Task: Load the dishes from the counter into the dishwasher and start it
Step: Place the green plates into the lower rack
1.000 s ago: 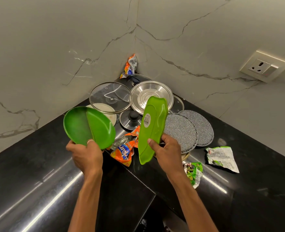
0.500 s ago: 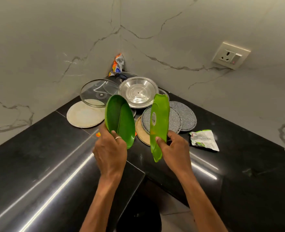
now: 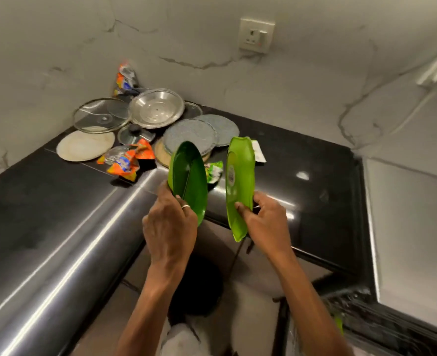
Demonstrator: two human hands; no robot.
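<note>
My left hand [image 3: 169, 227] grips the lower rim of a dark green plate [image 3: 187, 176], held on edge above the counter's inner corner. My right hand [image 3: 266, 222] holds a lighter green plate [image 3: 239, 181], also on edge, its underside with a white sticker facing me. The two plates stand side by side, apart. Back in the corner of the black counter [image 3: 58, 214] lie a steel plate [image 3: 157, 107], a glass lid [image 3: 100, 115], a small knobbed lid [image 3: 135, 133], a cream plate [image 3: 85, 145] and grey round mats [image 3: 190, 136]. An open dishwasher rack [image 3: 381, 322] shows at lower right.
Crumpled orange snack wrappers [image 3: 127, 161] lie left of the plates, another wrapper [image 3: 126, 78] is wedged in the wall corner, and a green-white packet [image 3: 213, 170] lies between the plates. A wall socket [image 3: 256, 34] sits above. A white appliance surface [image 3: 412, 227] borders the counter on the right.
Both hands have carried the green plates right and toward me, off the corner pile. The view has swung right, bringing the dishwasher rack in at lower right.
</note>
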